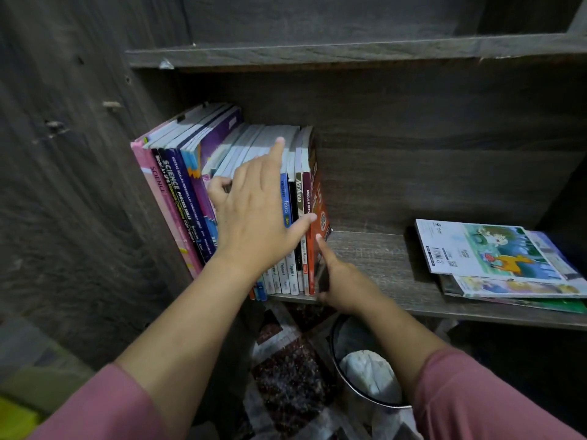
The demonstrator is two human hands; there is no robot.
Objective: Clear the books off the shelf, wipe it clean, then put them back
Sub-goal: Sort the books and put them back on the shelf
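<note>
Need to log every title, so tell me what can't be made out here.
Head view:
- Upright books: middle spines covered by the left hand.
- Right hand: most fingers hidden beneath the hand itself, against the orange book.
- Flat stack: lower covers hidden beneath the top one.
- Bin: white contents unidentifiable, dim.

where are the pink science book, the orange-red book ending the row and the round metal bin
pink science book (158, 185): head view, spine
orange-red book (318, 195): head view, front cover
round metal bin (390, 405): head view, near rim
</note>
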